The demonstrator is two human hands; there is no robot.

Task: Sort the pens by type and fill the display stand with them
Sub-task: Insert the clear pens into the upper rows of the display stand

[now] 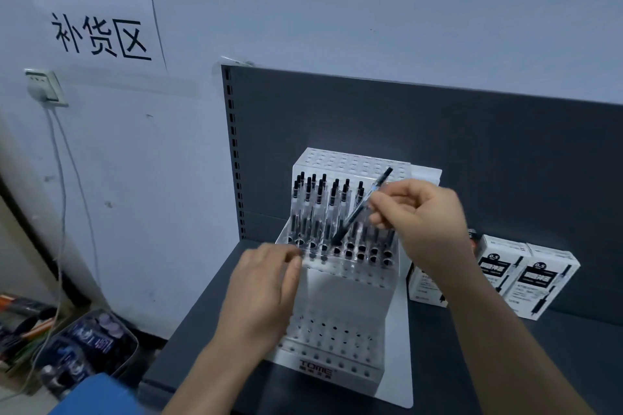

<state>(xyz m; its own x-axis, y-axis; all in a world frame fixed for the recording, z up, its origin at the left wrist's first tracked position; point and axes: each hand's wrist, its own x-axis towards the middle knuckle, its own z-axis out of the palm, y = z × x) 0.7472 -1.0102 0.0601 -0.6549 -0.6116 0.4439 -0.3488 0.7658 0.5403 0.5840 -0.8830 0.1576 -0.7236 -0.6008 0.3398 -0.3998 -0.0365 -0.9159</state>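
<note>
The display stand (340, 293) sits on a dark grey shelf (195, 340) and serves as the reference point. Its nearest, lowest tier carries the lettering "TOME" and rows of holes with no pens in them.

The left hand (266, 290) is at the stand's left side, level with the middle tier. Its fingers are relaxed and lightly bent, and their tips touch the front edge of that tier. It holds nothing. The fingertips are motion-blurred.

The middle tier has rows of dark-rimmed holes. One pen (362, 209) is tilted over this tier, with its tip down at a hole near the centre of the row and its cap end leaning up and to the right.

The right hand (421, 212) is above the stand's right half. It pinches the pen's upper barrel between thumb and fingers.

Behind the tilted pen, a group of upright pens (308, 199), clear-barrelled with black caps, fills the left and centre of the tier. The stand's rear, highest tier shows holes only.

To the right of the stand, white pen boxes (536, 283) marked "0.5" stand side by side on the shelf. Behind the stand rises a dark back panel (438, 131). To the left of the stand, below shelf level, is a basket (101, 344) whose contents cannot be identified. Farther back on the wall are a socket (45, 87) and a paper sign (101, 37).
</note>
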